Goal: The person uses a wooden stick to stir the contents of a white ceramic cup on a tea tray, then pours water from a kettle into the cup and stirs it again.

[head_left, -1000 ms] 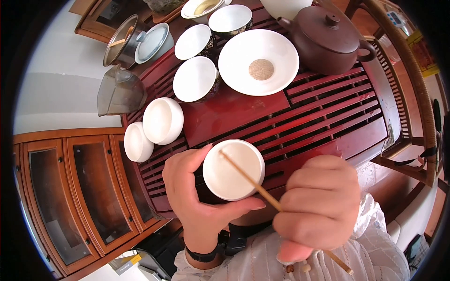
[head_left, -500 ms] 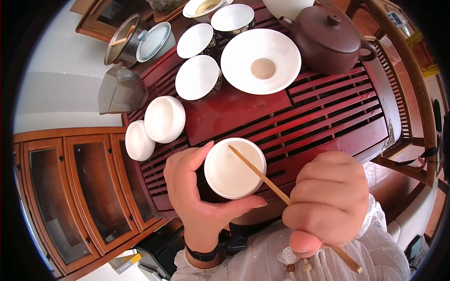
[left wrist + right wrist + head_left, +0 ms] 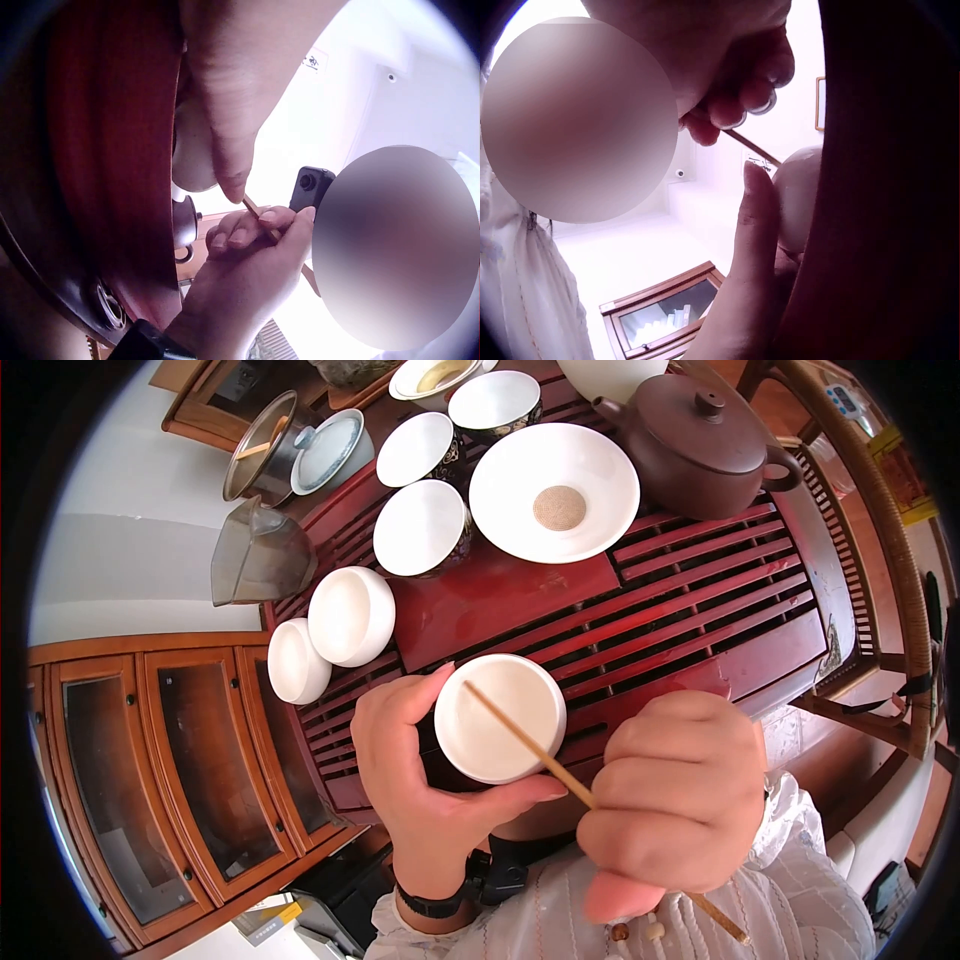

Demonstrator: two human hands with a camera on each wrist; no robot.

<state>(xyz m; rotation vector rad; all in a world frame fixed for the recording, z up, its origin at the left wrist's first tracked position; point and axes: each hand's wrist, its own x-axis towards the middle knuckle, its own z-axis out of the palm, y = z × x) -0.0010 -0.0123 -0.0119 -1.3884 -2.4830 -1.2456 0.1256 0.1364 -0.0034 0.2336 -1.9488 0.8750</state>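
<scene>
My left hand [image 3: 405, 760] grips a small white cup [image 3: 490, 730] by its sides, thumb on the near side and index finger on the far left. In the right wrist view the same cup [image 3: 799, 202] shows its outer wall beside the left thumb. A thin wooden stick [image 3: 520, 738] slants across the cup's mouth, its tip over the inside wall. My right hand [image 3: 675, 795] holds this stick in a fist, and its other end sticks out below the thumb. The left wrist view shows the right fingers [image 3: 240, 234] curled round the stick.
Two more white cups [image 3: 352, 617] stand on the left of the red slatted tea tray [image 3: 480, 605]. Farther back are dark-patterned cups [image 3: 420, 530], a white bowl-shaped strainer [image 3: 605, 470], a brown teapot [image 3: 700, 450] and a glass pitcher [image 3: 262, 560]. A woven chair [image 3: 905, 560] stands at right.
From half a second ago, the right hand and stick have moved left, and the stick's tip has shifted toward the cup's left side. The left hand keeps its grip on the cup.
</scene>
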